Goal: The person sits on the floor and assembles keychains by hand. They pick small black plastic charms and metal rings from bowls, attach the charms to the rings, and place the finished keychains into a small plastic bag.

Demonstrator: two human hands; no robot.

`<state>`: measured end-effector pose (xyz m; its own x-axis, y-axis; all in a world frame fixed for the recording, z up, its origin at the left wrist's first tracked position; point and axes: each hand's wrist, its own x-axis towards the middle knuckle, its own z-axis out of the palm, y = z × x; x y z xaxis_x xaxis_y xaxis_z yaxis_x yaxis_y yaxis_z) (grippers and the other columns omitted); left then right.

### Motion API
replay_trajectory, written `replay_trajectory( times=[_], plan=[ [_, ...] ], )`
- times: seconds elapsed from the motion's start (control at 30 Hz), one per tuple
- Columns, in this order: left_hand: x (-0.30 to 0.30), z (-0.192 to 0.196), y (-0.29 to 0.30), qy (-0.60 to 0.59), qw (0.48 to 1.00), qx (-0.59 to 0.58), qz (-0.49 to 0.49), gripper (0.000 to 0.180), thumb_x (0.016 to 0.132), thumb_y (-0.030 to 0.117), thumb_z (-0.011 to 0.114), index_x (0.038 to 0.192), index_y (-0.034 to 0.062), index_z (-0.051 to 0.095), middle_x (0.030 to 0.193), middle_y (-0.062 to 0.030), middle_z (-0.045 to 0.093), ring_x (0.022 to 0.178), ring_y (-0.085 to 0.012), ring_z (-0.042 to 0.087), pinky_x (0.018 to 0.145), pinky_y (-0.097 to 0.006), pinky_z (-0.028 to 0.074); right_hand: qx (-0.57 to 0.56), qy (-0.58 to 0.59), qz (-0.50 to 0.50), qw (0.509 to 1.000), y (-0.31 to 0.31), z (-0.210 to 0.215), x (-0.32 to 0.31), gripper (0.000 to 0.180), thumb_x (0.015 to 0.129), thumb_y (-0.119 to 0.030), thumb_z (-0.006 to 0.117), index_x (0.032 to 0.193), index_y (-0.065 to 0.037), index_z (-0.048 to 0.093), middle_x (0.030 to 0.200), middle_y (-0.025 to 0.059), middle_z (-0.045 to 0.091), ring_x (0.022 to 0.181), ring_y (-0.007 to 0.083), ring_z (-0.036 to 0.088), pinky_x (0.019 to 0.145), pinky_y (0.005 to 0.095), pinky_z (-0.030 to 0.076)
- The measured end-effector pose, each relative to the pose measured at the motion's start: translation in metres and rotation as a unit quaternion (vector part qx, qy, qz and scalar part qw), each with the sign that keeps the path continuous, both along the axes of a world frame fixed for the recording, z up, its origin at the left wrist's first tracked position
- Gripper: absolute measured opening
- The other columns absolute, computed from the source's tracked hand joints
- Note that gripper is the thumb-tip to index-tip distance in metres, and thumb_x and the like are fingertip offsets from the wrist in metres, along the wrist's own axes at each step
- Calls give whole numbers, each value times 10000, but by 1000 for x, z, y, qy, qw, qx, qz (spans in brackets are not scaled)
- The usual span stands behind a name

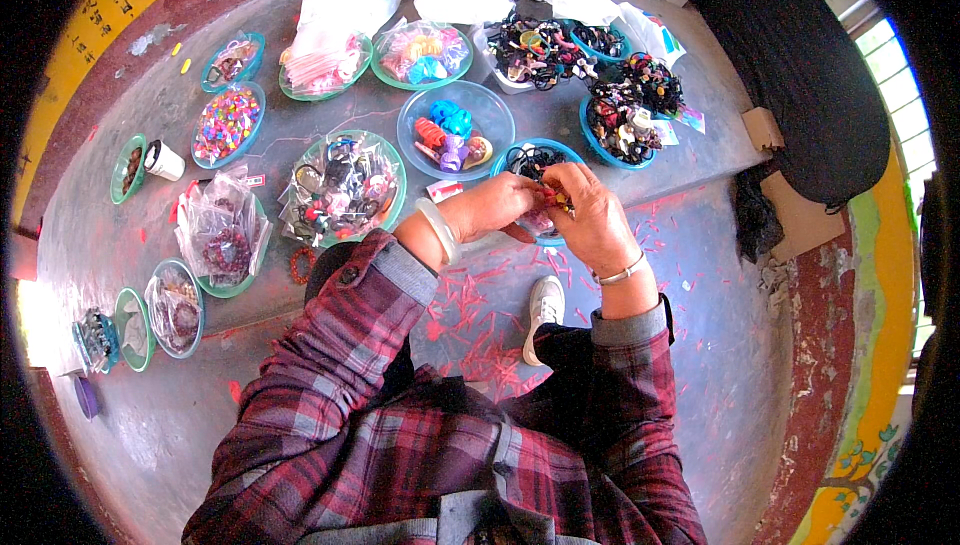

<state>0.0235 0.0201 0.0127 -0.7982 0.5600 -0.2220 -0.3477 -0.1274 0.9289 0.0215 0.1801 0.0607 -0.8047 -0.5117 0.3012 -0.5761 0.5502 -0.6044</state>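
Observation:
My left hand [492, 209] and my right hand [600, 223] meet over a blue bowl [507, 151] of black hair ties [535, 159]. Between my right fingertips is a small red and yellow piece [561, 203], too small to name. My left fingers are pinched close beside it, and what they hold is partly hidden. Just beyond my hands stands a clear bowl [410, 125] with red, blue and purple scrunchies [452, 121]. Left of my left wrist is a green bowl [402, 195] of bagged hair accessories [340, 185].
Several more bowls stand around, including one of colourful beads [229, 125] and one of dark hair ties [622, 127]. White bags [350, 0] lie at the back. Red scraps [480, 330] litter the floor near my shoe [545, 315]. A large black covered thing [790, 65] stands right.

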Motion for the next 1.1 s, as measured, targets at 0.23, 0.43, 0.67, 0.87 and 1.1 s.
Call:
replay_trajectory(
  times=[0.23, 0.43, 0.67, 0.87, 1.1],
  plan=[
    [-4, -4, -3, -47, 993, 102, 31, 318, 906, 245, 400, 1093, 19, 523, 995, -67, 588, 905, -177, 582, 748, -349, 519, -118, -53, 12, 992, 8, 1, -7, 271, 677, 38, 625, 929, -22, 546, 938, 92, 553, 842, 183, 599, 679, 280, 495],
    [-7, -10, -3, 87, 991, 101, 30, 297, 906, 210, 402, 1074, -1, 527, 978, -74, 591, 886, -183, 590, 787, -329, 500, -80, 54, -9, 995, 10, -1, -8, 162, 645, 44, 625, 796, -16, 617, 977, 100, 564, 853, 224, 580, 714, 291, 487],
    [-1, 2, -4, 108, 991, 64, 36, 298, 908, 219, 394, 1080, 5, 509, 970, -84, 579, 883, -187, 586, 741, -336, 518, -25, 106, 2, 994, 10, -3, -7, 152, 635, 13, 592, 774, -26, 641, 1021, 125, 564, 973, 276, 527, 820, 347, 445],
    [0, 0, -4, -36, 990, 134, 27, 300, 910, 229, 389, 1088, 13, 497, 961, -88, 569, 888, -174, 582, 702, -337, 532, 21, 105, 54, 993, 6, 2, -4, 222, 619, 25, 519, 791, -29, 648, 1121, 158, 533, 1069, 332, 476, 891, 388, 401],
    [-6, -6, -5, -87, 978, 176, 65, 307, 914, 230, 385, 1101, 17, 504, 997, -103, 567, 906, -197, 588, 723, -353, 523, -79, 10, 9, 997, 14, -2, -8, 279, 664, 49, 503, 889, -45, 638, 1135, 148, 534, 1074, 298, 495, 888, 352, 404]
  ],
)
